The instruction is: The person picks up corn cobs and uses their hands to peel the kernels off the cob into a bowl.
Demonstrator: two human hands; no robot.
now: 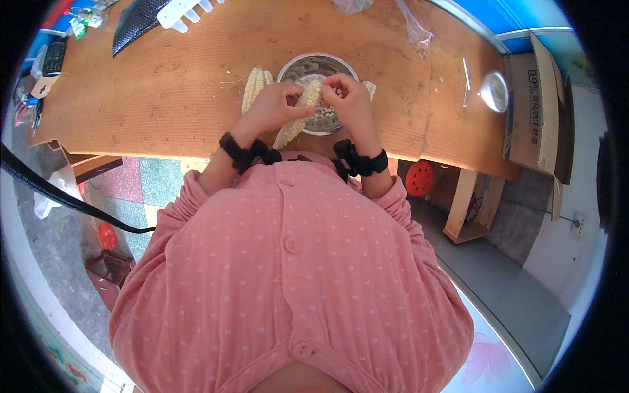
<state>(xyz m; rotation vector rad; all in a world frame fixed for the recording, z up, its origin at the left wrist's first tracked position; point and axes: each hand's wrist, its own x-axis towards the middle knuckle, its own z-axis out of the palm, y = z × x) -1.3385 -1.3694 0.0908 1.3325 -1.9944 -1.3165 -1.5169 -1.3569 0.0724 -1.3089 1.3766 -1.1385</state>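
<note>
Over a round metal bowl [290,66], my left hand [277,105] grips a pale yellow corn cob [296,123] that slants from the bowl towards my chest. At the cob's upper end, the thumb and fingertips of my right hand [346,98] come together; whether kernels are between them cannot be told. Loose corn kernels [324,114] lie inside the bowl. Pale corn cobs with kernels [255,88] rest on the wooden table [182,93] left of the bowl, partly behind my left hand. Another pale cob piece [369,88] shows at the bowl's right, partly hidden by my right hand.
A white plastic rack [177,12] and black padded sheet [135,29] lie at the back left. Clear plastic bags [413,29] are at the back. A clear round container [494,92] and a thin white stick [466,81] lie right, near a cardboard box [526,108].
</note>
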